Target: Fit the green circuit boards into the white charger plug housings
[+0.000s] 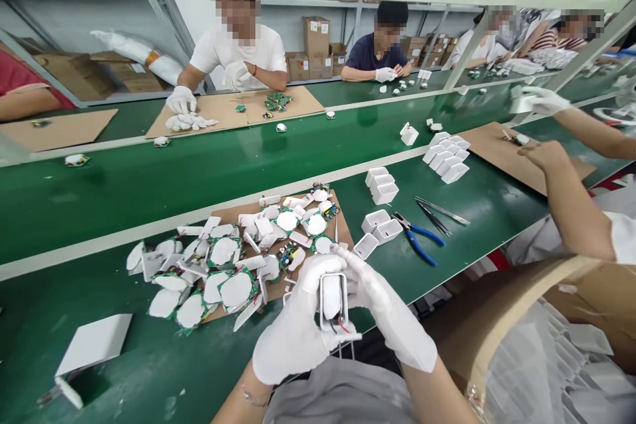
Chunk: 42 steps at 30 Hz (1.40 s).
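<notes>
A white rectangular housing is held close to my body, its open end facing up; a white-covered part and red and black wires show inside. My gloved left hand wraps round its left side. My gloved right hand has its fingers closed at the far right side of the same housing. A white end piece with metal prongs hangs at its near edge. Just beyond my hands lies a heap of green circuit boards with white pads, partly on brown cardboard.
Blue-handled pliers, tweezers and white housings lie to the right. A white housing sits front left. A box of white parts stands front right. Co-workers sit across the belt and at right.
</notes>
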Each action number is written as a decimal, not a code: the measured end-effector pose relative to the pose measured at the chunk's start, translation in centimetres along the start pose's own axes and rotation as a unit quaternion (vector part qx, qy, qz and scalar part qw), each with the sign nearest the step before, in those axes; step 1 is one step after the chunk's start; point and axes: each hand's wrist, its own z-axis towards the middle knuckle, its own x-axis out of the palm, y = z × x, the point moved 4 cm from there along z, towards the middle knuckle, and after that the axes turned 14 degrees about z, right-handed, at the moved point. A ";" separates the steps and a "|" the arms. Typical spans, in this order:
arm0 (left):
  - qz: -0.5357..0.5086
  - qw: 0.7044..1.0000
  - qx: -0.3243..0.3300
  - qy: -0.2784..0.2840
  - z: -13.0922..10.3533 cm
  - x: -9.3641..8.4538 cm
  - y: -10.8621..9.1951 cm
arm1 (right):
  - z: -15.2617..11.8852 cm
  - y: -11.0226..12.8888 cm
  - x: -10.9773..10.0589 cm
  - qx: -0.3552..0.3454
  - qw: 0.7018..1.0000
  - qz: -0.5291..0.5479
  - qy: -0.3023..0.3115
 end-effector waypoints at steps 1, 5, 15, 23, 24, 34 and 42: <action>0.009 1.000 0.001 -0.002 -0.1 -0.1 0.0 | 0.1 -0.1 -0.2 -0.001 1.000 0.030 -0.004; 0.088 0.994 0.052 -0.036 -0.1 -0.8 -0.6 | 0.0 0.6 -0.4 -0.042 0.997 0.039 -0.054; 0.348 0.916 0.153 -0.129 0.0 -2.2 -3.4 | -1.0 4.5 1.9 -0.040 0.941 -0.335 -0.014; 0.382 0.898 0.163 -0.147 0.0 -2.3 -3.4 | -0.3 4.7 2.5 -0.030 0.904 -0.425 -0.038; 0.378 0.899 0.162 -0.147 0.1 -2.3 -3.3 | -0.3 4.6 2.4 -0.030 0.908 -0.415 -0.048; 0.355 0.912 0.166 -0.123 0.5 -2.0 -2.6 | 0.1 4.5 1.7 -0.103 0.925 -0.354 -0.094; 0.276 0.945 0.134 -0.113 0.2 -2.0 -2.6 | 0.2 4.4 1.0 -0.051 0.974 -0.216 -0.041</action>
